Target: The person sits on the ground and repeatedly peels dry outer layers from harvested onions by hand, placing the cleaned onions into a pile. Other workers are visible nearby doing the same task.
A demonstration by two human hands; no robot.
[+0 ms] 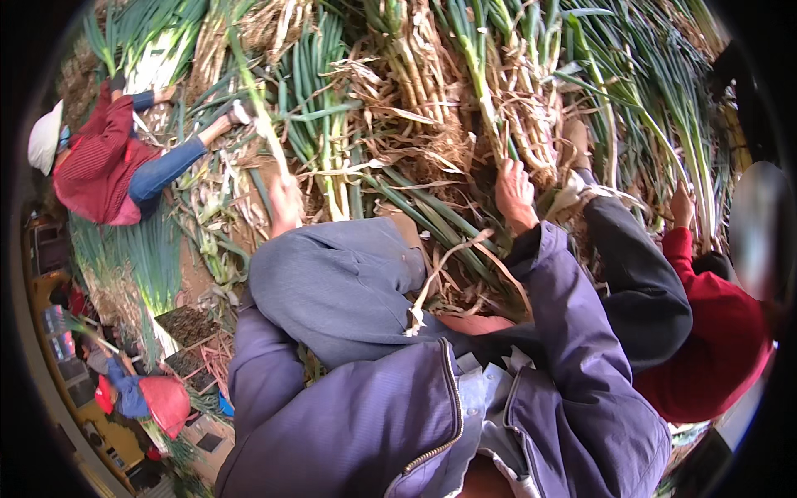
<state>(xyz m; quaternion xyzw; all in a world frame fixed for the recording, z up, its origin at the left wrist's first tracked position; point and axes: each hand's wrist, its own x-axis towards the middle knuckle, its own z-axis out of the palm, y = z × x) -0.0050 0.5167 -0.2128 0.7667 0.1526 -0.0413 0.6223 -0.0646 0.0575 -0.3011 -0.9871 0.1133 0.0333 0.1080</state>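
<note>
My left hand (285, 202), somewhat blurred, is closed around the lower pale end of a long green onion stalk (264, 121) that points away from me. My right hand (515, 190) grips the base of another green onion (482, 87), beside a bundle with dry outer leaves. That bundle of onions (529, 134) shows dry roots at its near end. Ahead of me, between both hands, lies a larger bundle with brown dried leaves and matted roots (442, 146). Loose green leaves (429, 215) are strewn below it, next to my bent knee (330, 249).
A person in a red sleeve (703, 348) sits close on my right, one hand on onion stalks (691, 155). Another person in a red jacket (109, 162) sits at the left among onions. Farther back, a person with a red cap (104, 394) handles stalks. Peeled dry leaves (218, 211) litter the ground.
</note>
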